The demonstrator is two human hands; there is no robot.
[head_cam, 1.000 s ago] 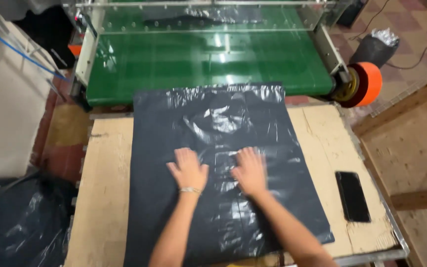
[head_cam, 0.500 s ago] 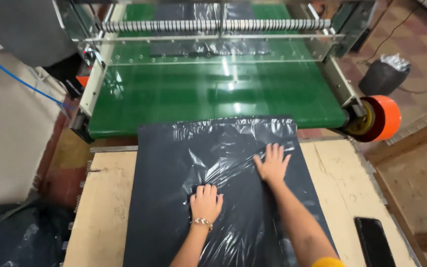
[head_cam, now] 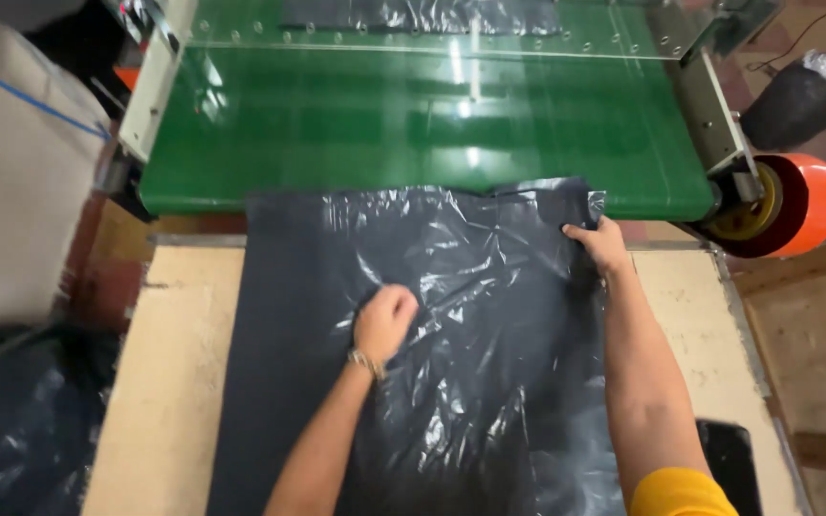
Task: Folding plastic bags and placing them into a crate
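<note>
A large black plastic bag lies flat on the wooden table, its far edge lapping onto the green conveyor belt. My left hand is curled into a fist on the middle of the bag, pinching a fold of the film. My right hand grips the bag's far right corner at the edge of the belt. A bracelet sits on my left wrist.
An orange roller sticks out at the machine's right end. A black phone lies on the table's right side. A heap of black bags sits on the floor at left, and a tied black sack at upper right.
My right hand has slid out to the bag's far right corner and taken hold of it. My left hand has closed from flat into a pinch on the film. The view has moved closer.
</note>
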